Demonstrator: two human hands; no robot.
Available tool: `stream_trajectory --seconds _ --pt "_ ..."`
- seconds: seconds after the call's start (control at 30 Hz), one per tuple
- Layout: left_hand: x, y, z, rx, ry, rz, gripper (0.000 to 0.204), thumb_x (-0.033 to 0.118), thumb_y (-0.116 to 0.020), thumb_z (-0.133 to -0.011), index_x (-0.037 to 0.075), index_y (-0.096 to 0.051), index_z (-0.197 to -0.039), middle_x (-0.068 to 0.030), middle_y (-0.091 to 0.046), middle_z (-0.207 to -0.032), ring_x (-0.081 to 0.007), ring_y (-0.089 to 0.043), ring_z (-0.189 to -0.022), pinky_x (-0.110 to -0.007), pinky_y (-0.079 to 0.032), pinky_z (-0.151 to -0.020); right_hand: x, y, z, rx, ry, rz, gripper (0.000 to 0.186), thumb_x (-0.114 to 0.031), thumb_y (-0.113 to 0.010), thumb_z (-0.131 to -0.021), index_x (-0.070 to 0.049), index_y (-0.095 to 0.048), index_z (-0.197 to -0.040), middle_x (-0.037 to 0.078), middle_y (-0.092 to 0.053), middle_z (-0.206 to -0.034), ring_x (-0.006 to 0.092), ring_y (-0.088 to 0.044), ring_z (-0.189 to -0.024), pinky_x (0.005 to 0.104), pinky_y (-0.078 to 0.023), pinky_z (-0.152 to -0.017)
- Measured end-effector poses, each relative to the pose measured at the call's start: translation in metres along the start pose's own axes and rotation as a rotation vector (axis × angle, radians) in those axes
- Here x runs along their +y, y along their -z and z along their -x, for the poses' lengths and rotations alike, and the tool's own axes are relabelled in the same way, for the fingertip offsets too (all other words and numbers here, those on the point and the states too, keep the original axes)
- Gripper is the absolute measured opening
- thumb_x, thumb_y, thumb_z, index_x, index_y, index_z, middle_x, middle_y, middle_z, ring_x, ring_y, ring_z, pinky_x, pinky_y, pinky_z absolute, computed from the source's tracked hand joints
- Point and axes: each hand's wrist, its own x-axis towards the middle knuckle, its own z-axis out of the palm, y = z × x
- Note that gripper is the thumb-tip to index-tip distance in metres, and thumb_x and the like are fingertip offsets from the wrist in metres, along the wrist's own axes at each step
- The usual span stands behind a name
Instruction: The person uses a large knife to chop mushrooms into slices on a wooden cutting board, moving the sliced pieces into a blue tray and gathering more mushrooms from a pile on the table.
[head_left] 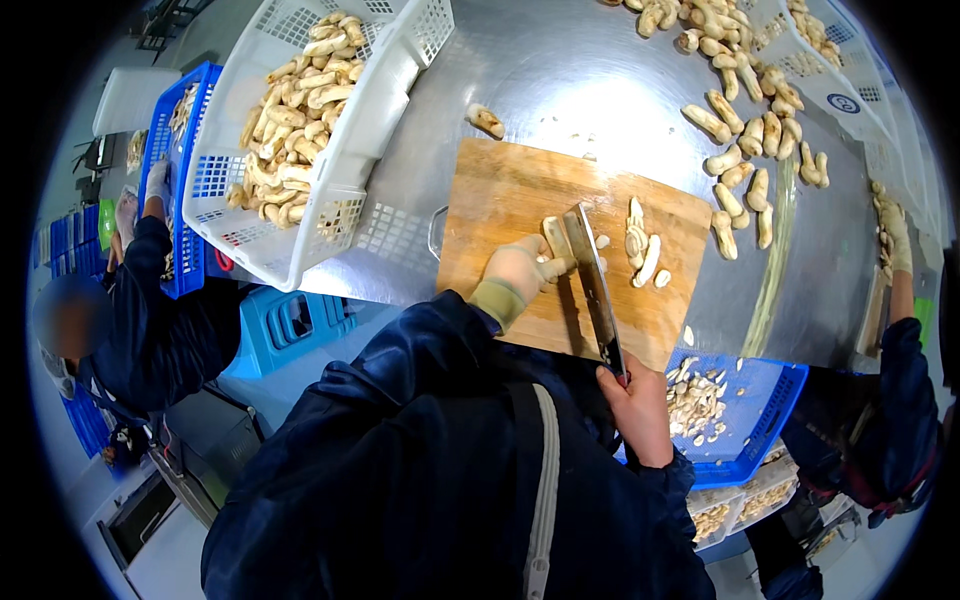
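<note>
A wooden cutting board [495, 190] lies on the steel table in front of me. My left hand [511, 270], in a pale glove, holds a thick-stemmed pale mushroom [553, 236] down on the board, fingers bent round its near end. Just right of that mushroom stands the blade of a long kitchen knife [590, 265], its tip pointing away from me. My right hand [640, 408] is bare and wrapped round the knife's handle at the board's near edge. Mushroom slices [636, 240] lie on the board right of the blade, with small cut pieces close by.
A white crate [340, 205] of whole mushrooms stands at the left. More mushrooms [735, 190] lie loose on the steel table [440, 120] at the right. A blue basket [750, 450] of slices sits below the board's right edge. Co-workers' arms [150, 240] [900, 300] are at both sides.
</note>
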Motion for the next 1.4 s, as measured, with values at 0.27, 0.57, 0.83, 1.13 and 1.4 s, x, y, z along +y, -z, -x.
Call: stream_trajectory --seconds 0.27,0.57,0.83,1.13,1.4 --pt "-0.001 0.001 0.002 -0.006 0.013 0.009 0.030 0.026 -0.069 -0.081 0.002 -0.060 -0.098 -0.0060 -0.062 -0.071 -0.0110 -0.058 -0.055 -0.027 -0.045 -0.049 -0.001 -0.006 -0.028 -0.044 0.020 0.068 0.031 -0.018 -0.059 -0.081 0.004 -0.062 -0.103 0.023 -0.056 -0.062 0.0368 -0.058 -0.060 0.0408 -0.043 -0.056" --pt "0.025 0.022 0.023 0.024 0.088 -0.042 0.044 0.034 -0.072 -0.078 0.003 -0.059 -0.106 -0.0101 -0.065 -0.077 -0.0144 -0.061 -0.060 -0.029 -0.048 -0.051 0.020 -0.024 -0.072 0.179 0.114 0.010 0.028 -0.020 -0.056 -0.081 0.005 -0.060 -0.092 0.022 -0.056 -0.064 0.0369 -0.056 -0.060 0.0421 -0.043 -0.058" --pt "0.023 -0.034 -0.022 0.500 -0.439 -0.761 0.019 0.016 -0.050 -0.082 0.007 -0.057 -0.098 -0.0137 -0.064 -0.078 -0.0296 -0.065 -0.069 -0.042 -0.051 -0.054 0.034 -0.038 -0.060 0.124 0.016 -0.370 0.019 -0.014 -0.054 -0.088 -0.001 -0.049 -0.075 0.003 -0.044 -0.047 0.0115 -0.042 -0.034 0.0265 -0.032 -0.033" --pt "0.047 0.082 0.034 0.513 -0.441 -0.380 0.024 0.026 -0.056 -0.085 0.007 -0.058 -0.100 -0.0151 -0.061 -0.081 -0.0336 -0.061 -0.080 -0.042 -0.049 -0.070 0.028 -0.035 -0.051 0.108 -0.024 -0.354 0.017 -0.015 -0.056 -0.088 -0.002 -0.050 -0.077 0.003 -0.044 -0.050 0.0108 -0.043 -0.037 0.0266 -0.034 -0.034" --pt "0.088 0.236 0.064 1.091 -0.629 -0.745 0.054 0.016 -0.068 -0.080 0.001 -0.048 -0.127 -0.0202 -0.056 -0.117 -0.0305 -0.055 -0.108 -0.036 -0.046 -0.089 0.032 -0.021 -0.046 -0.083 -0.095 -0.830 0.023 -0.017 -0.057 -0.089 -0.003 -0.049 -0.072 0.004 -0.047 -0.052 0.0124 -0.045 -0.037 0.0273 -0.038 -0.035"
